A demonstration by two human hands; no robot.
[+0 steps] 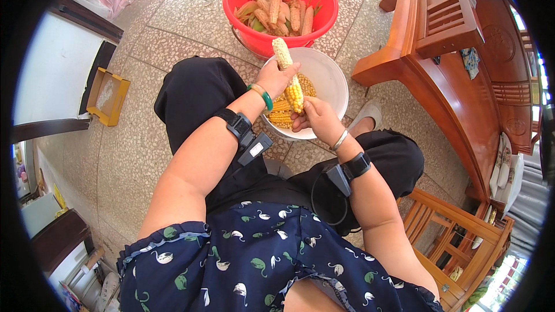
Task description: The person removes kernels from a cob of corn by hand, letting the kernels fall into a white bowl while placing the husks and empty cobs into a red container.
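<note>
Speckled stone flooring surrounds the seated person; a carved wooden bench stands at 2 o'clock and a yellow open box at 10 o'clock. One corn cob is held above the white bucket, long axis running from 11 o'clock (pale, stripped end) to 5 o'clock (yellow, kernelled end). Left hand: fingers clamped around the cob near mid-length, with the cob on its 2 o'clock side. Right hand: thumb and fingers closed on the lower tip, the cob lying toward its 10 o'clock — this hand is nearer the remaining kernels. Beneath, the bucket contains loose kernels and further yellow corn, partly hidden by both hands. Red basin, at 12 o'clock beyond the bucket, contains bare cobs and husks. Obstructions: dark-trousered knees flank the bucket at 9 and 4 o'clock; a pale shoe sits just beside it at 3 o'clock.
</note>
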